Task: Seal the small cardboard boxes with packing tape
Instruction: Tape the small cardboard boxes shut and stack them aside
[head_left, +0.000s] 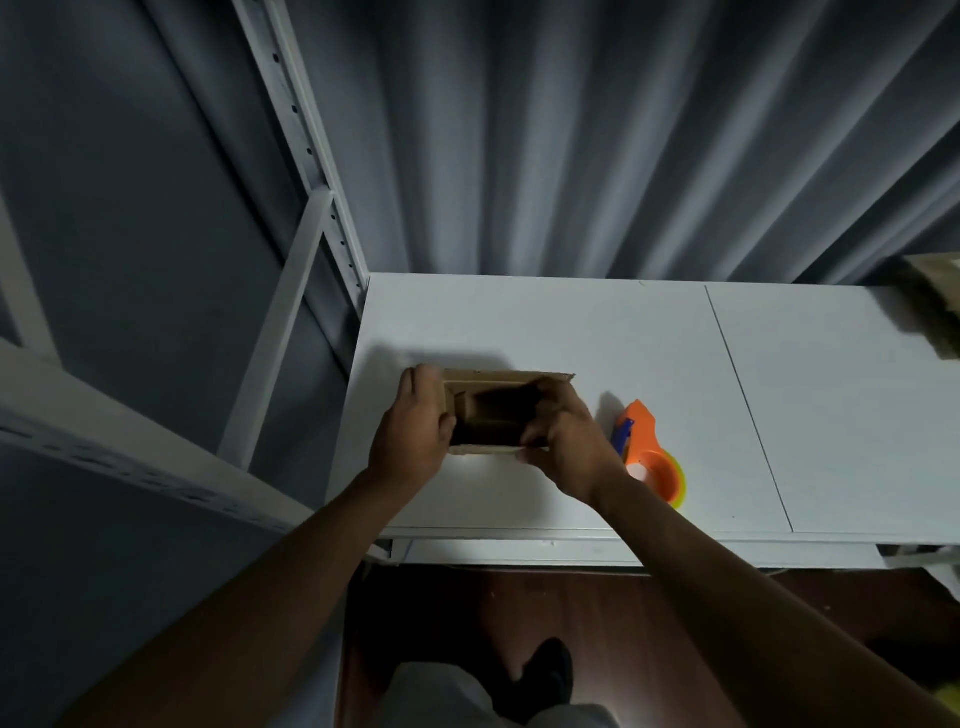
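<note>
A small brown cardboard box sits on the white table near its left end, its top open and its inside dark. My left hand grips the box's left side, thumb at the opening. My right hand holds the right side, fingers curled over the near right flap. An orange tape dispenser with a yellow-green roll lies on the table just right of my right hand, untouched.
More cardboard is stacked at the table's far right edge. A white metal shelf frame stands to the left. Grey curtains hang behind the table. Dark wooden floor and my shoe lie below the front edge.
</note>
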